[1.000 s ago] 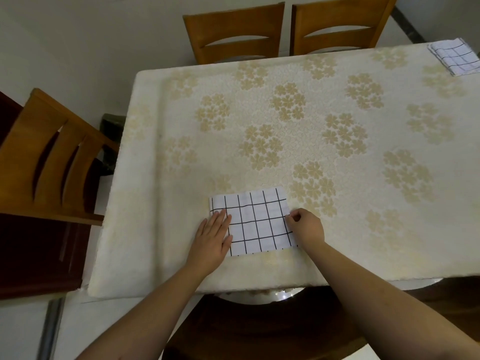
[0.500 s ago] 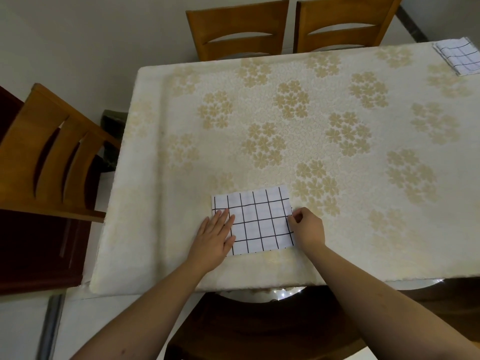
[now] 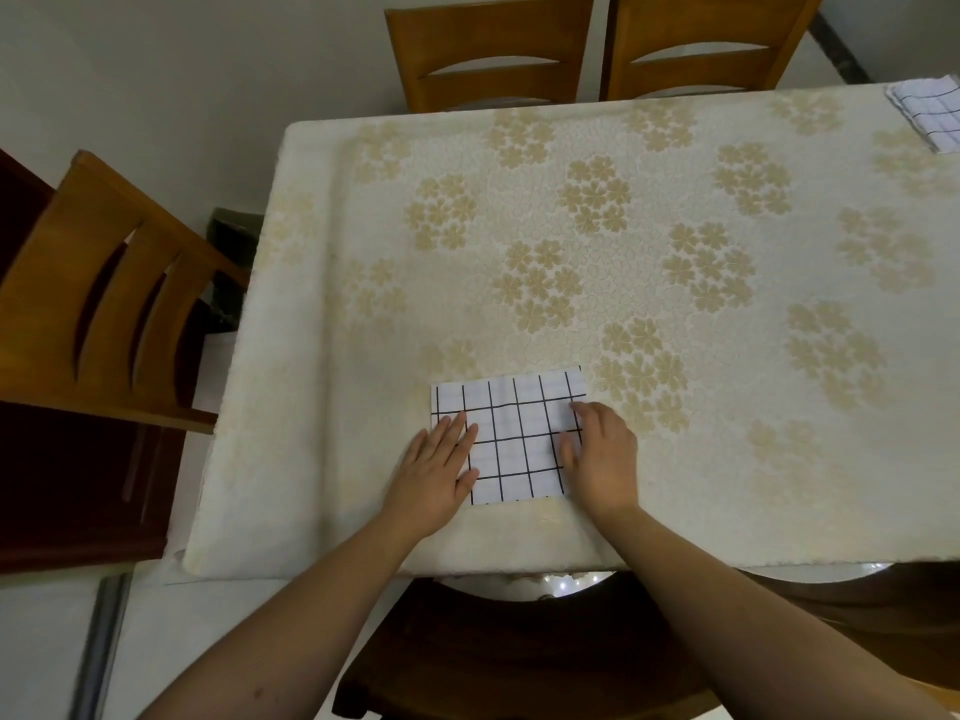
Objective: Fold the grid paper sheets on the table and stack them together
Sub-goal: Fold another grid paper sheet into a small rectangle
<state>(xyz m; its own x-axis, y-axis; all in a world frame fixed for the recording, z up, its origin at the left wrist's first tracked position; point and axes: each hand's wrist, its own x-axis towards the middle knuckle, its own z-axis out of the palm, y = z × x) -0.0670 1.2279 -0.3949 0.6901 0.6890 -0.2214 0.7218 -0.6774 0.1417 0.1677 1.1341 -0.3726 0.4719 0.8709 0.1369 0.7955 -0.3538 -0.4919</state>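
Two hands on one sheet. White paper with a bold black grid (image 3: 511, 433), apparently already folded to a small rectangle, lies flat at the near edge of the table, left of centre. Left hand (image 3: 436, 472) rests flat on its left side, fingers straight and together, holding it down. Right hand (image 3: 602, 452) lies on the right side, fingers extended and pressing the paper; nothing gripped by either.

Step in hand, as judged: flattening or creasing the fold. Whether another fold is intended cannot be told.

Next move likely calls for carrying this piece to the stack of white grid-paper pieces (image 3: 930, 114) at the far right corner, well apart from the hands. A long reach, or a slide across the cloth. Edges should be squared before release.

Surface: table under a cream cloth with pale gold flower clusters (image 3: 571, 210), textured and soft-looking, so a crease may need firm pressure. Room: two wooden chairs (image 3: 597, 49) at the far side, one wooden slat-back chair (image 3: 104, 304) at the left, pale floor.
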